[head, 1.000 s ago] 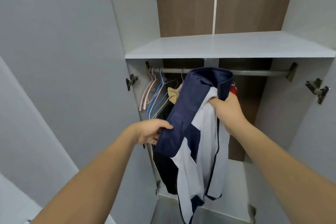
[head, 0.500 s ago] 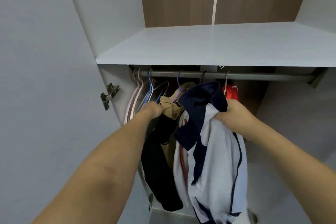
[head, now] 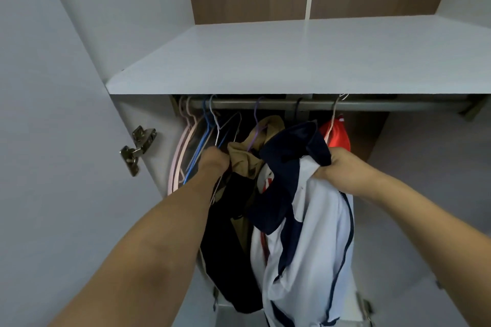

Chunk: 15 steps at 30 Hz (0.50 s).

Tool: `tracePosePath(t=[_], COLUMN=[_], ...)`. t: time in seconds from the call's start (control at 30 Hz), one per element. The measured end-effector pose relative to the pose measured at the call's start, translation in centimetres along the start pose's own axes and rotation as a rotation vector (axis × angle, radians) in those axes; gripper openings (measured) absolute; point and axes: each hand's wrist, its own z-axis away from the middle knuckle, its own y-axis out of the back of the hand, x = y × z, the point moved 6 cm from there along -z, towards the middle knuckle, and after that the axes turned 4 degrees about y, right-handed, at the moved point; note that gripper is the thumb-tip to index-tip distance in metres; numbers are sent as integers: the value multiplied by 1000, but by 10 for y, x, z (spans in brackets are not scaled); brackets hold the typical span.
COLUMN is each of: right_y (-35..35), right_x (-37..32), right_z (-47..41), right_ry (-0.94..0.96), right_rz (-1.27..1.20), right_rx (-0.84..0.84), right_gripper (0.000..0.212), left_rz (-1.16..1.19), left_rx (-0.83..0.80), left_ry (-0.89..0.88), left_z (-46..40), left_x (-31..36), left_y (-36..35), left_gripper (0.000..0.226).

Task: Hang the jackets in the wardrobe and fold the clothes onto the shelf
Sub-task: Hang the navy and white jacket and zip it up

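Standing at the open wardrobe, the person grips a white and navy jacket [head: 305, 220] by its collar in the right hand [head: 337, 167], fingers curled tight round the cloth, so it hangs just under the rail [head: 372, 105]. The left hand [head: 214, 162] reaches in among the hangers [head: 196, 141] beside a tan coat [head: 249, 156] and a black top [head: 231, 247]; its fingers are hidden, so I cannot tell what it holds. A red top [head: 337, 133] hangs behind the jacket, under the bare white shelf [head: 292, 61].
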Motion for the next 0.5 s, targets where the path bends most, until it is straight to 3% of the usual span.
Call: tracePosePath(t=[0.23,0.5], right_y=[-2,5], right_x=[6,9], right_z=[16,54], right_ry=[-81,-150], right_rz=[-24,-22], right_rx=[-63,-280], right_gripper=[18,45], left_rz=[122,85], left_rx=[270,324], left_ry=[-159,-252], left_z=[43,199], left_x=[3,-11], left_y=[46,74], left_gripper=[17,19])
